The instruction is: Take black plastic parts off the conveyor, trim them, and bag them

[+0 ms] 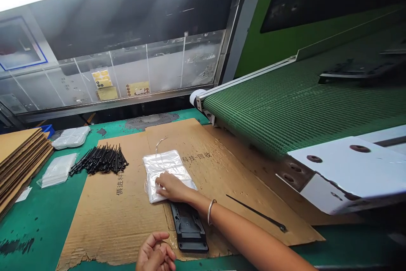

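My right hand (170, 187) reaches across to a stack of clear plastic bags (171, 162) on the cardboard. Its fingers are bent and closed on the top bag, near the stack's left side. Below the stack lies a black plastic part (190, 231), a flat, long molded piece with a recess; its upper end is partly hidden by my right wrist. My left hand (155, 253) is just left of this part at the lower edge, palm up, fingers loosely curled and apart, holding nothing.
A cardboard sheet (104, 216) covers the green table. Left are a pile of thin black sticks (101, 159), more bags (59, 170) and stacked cardboard (22, 161). A single black cable tie (256, 213) lies right. The conveyor (285, 106) with its white frame overhangs the right side.
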`<action>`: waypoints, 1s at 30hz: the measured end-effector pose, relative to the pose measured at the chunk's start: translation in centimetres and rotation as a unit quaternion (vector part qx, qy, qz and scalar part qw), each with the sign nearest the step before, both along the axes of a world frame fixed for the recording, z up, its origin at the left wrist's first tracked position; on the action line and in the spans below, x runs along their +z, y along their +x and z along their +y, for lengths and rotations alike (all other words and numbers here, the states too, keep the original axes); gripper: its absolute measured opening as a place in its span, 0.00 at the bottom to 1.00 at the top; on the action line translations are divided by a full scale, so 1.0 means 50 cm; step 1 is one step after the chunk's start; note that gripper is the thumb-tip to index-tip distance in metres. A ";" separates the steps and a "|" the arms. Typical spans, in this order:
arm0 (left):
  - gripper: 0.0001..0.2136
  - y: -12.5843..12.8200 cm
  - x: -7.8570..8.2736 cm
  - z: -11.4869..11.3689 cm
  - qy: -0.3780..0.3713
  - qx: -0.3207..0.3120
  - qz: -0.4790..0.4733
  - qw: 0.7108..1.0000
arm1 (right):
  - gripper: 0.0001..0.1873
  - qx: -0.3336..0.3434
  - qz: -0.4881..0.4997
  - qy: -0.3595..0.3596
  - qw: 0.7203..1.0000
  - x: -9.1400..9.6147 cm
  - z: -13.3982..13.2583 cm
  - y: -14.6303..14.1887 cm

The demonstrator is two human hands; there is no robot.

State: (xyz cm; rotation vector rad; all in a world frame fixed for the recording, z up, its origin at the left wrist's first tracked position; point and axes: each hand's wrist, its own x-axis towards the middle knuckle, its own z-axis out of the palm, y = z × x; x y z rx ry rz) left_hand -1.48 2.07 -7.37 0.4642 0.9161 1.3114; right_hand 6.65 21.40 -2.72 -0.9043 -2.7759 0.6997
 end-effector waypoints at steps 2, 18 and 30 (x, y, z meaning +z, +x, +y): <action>0.20 -0.006 0.008 0.008 0.005 0.018 0.046 0.999 | 0.05 -0.015 0.001 -0.015 1.000 -0.003 0.005 -0.001; 0.22 -0.065 0.062 0.171 0.123 -0.067 0.753 0.643 | 0.24 -0.090 0.178 -0.240 0.950 -0.014 0.052 0.003; 0.17 -0.069 0.065 0.164 0.154 0.045 0.716 0.679 | 0.26 -0.001 0.369 -0.332 0.868 0.135 0.005 0.002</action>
